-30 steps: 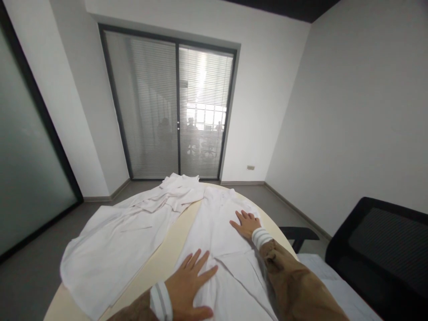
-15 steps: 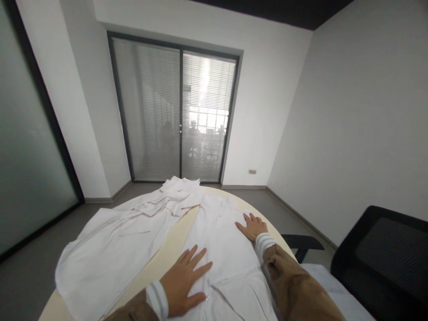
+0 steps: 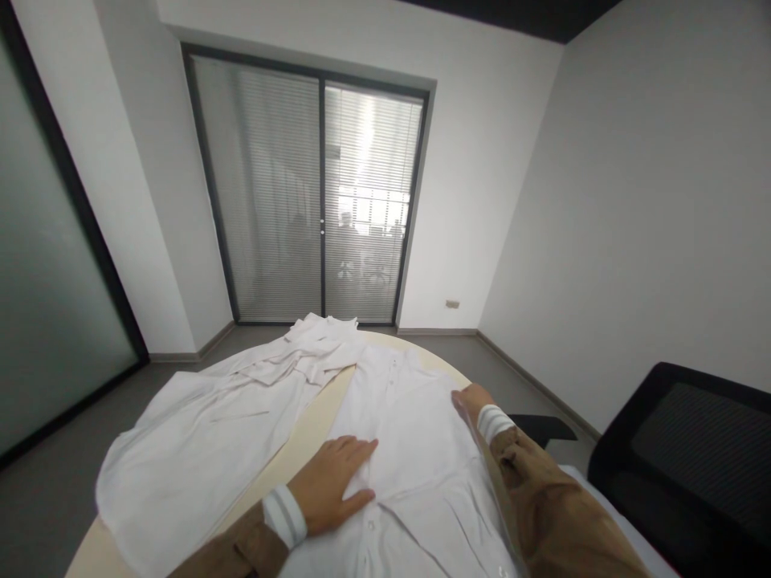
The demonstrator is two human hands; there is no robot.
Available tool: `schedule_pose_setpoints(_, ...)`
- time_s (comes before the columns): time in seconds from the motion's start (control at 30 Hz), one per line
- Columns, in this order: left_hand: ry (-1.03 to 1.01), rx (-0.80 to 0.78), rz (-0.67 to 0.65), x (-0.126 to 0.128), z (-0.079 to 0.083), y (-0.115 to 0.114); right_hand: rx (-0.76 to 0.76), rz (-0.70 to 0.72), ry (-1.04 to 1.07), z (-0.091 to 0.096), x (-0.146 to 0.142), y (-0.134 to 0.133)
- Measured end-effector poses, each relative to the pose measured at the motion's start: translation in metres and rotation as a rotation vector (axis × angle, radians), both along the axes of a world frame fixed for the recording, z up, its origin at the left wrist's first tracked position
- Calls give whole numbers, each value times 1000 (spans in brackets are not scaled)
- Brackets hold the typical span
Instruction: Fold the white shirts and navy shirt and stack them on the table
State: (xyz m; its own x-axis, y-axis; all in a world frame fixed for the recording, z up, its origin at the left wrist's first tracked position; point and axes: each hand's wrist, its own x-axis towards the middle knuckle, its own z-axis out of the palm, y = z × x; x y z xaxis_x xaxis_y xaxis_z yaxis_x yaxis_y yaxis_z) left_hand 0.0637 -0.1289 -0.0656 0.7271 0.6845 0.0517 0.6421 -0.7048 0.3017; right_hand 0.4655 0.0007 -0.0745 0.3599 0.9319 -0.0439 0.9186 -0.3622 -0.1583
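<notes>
A white buttoned shirt point(image 3: 409, 433) lies spread in front of me on a round cream table point(image 3: 310, 437). My left hand point(image 3: 334, 482) rests flat on the shirt's left part, fingers together and stretched out. My right hand point(image 3: 468, 399) sits at the shirt's right edge near the table rim; its fingers curl over the cloth edge and are partly hidden. Both arms wear brown sleeves with white striped cuffs. A second white garment point(image 3: 222, 417) lies spread out to the left.
A black office chair point(image 3: 680, 457) stands at the right, close to the table. Behind the table are glass sliding doors with blinds point(image 3: 313, 193). A frosted glass wall point(image 3: 48, 273) runs along the left. Grey floor surrounds the table.
My right hand has slid outward to the shirt's right edge and curled there. My left hand has drawn its fingers together and shifted slightly up the shirt.
</notes>
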Motion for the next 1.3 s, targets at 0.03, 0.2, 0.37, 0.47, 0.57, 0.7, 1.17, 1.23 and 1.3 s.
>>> schedule_pose_setpoints(0.03,0,10,15,3,1,4,-21,-9,50,2,0,-1)
schedule_pose_setpoints(0.2,20,56,-8,17,-12,16,-78,-14,255,13,-12,-11)
schedule_pose_setpoints(0.37,13,73,-9,16,-21,15,-184,5,399,36,-21,-15)
schedule_pose_setpoints(0.47,14,76,-9,15,-20,15,-187,52,464,51,-31,-8)
schedule_pose_setpoints(0.57,16,78,-9,15,-21,16,-183,99,511,61,-48,1)
schedule_pose_setpoints(0.7,9,76,-13,15,-23,16,-184,137,565,64,-81,11)
schedule_pose_setpoints(1.17,-11,71,-15,13,-18,17,-144,390,712,12,-149,22)
schedule_pose_setpoints(1.23,-11,61,-14,13,-17,16,-127,473,705,10,-142,18)
schedule_pose_setpoints(1.3,-11,47,-9,14,-18,17,-101,555,694,11,-133,13)
